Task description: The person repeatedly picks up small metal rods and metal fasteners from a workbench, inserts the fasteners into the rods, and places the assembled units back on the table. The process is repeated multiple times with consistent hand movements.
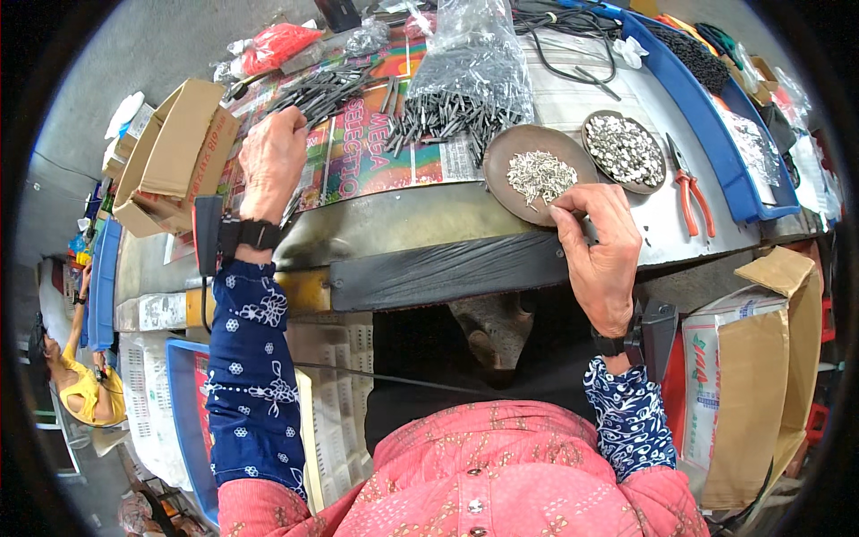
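My left hand is closed, fingertips curled beside a loose pile of thin black rods; what it holds, if anything, is hidden. My right hand hovers over the near edge of a round brown dish. Its thumb and forefinger are pinched together, on something too small to make out. Small silvery pin-like pieces lie heaped in that dish. Just right of it, a second dark dish carries white and dark little parts. More short black rods spill from a clear plastic bag between my hands.
Red-handled pliers lie right of the dishes, beside a long blue tray. An opened cardboard box stands at the table's left. Another carton is low on the right. A person in yellow works at far left.
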`<state>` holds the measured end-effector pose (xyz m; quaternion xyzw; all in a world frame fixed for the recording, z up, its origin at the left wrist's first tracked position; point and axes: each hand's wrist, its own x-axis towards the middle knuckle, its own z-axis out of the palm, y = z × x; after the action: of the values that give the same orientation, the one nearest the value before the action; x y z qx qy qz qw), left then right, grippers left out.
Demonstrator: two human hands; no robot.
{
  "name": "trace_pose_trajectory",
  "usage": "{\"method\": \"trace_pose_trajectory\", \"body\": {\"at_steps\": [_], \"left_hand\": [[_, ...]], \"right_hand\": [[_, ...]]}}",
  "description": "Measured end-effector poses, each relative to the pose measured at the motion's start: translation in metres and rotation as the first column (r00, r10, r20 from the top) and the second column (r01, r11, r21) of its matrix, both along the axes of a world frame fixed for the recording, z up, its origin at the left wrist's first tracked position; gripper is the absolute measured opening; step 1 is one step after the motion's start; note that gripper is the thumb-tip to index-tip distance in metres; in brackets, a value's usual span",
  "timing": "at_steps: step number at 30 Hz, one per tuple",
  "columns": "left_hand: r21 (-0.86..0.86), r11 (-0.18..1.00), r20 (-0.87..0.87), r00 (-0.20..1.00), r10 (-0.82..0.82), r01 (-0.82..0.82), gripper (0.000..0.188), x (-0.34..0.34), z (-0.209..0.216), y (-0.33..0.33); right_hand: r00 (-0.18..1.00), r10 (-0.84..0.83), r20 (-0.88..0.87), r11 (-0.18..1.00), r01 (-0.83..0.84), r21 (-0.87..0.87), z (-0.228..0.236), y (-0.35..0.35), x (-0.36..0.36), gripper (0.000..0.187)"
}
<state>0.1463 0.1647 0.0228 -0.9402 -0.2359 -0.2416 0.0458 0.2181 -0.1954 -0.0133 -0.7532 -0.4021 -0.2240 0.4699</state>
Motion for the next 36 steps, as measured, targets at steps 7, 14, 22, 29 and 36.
{"method": "trace_pose_trajectory", "body": {"at_steps": [7, 14, 22, 29, 36], "left_hand": [[0.086, 0.996, -0.057, 0.998, 0.018, -0.013, 0.019, 0.023, -0.02, 0.016], [-0.002, 0.999, -0.071, 0.997, -0.039, 0.039, 0.018, 0.025, -0.022, 0.017], [0.025, 0.975, -0.02, 0.975, -0.221, 0.222, 0.012, 0.012, -0.027, -0.021], [0.13, 0.958, -0.036, 0.967, -0.254, 0.257, 0.007, 0.013, -0.029, -0.027], [0.16, 0.958, 0.08, 0.964, -0.255, 0.24, 0.005, 0.007, -0.018, -0.04]], "right_hand": [[1.0, -0.021, -0.013, 1.0, 0.022, 0.02, -0.005, 0.0, 0.001, 0.015], [1.0, -0.014, 0.005, 1.0, 0.014, 0.019, -0.005, 0.001, 0.001, 0.016], [0.999, -0.036, 0.021, 0.998, 0.035, 0.056, 0.0, -0.003, -0.004, 0.017], [0.999, -0.026, -0.023, 0.994, 0.029, 0.103, 0.007, -0.006, -0.016, 0.018], [0.999, -0.001, -0.046, 0.991, 0.007, 0.132, 0.012, -0.011, -0.024, 0.018]]}}
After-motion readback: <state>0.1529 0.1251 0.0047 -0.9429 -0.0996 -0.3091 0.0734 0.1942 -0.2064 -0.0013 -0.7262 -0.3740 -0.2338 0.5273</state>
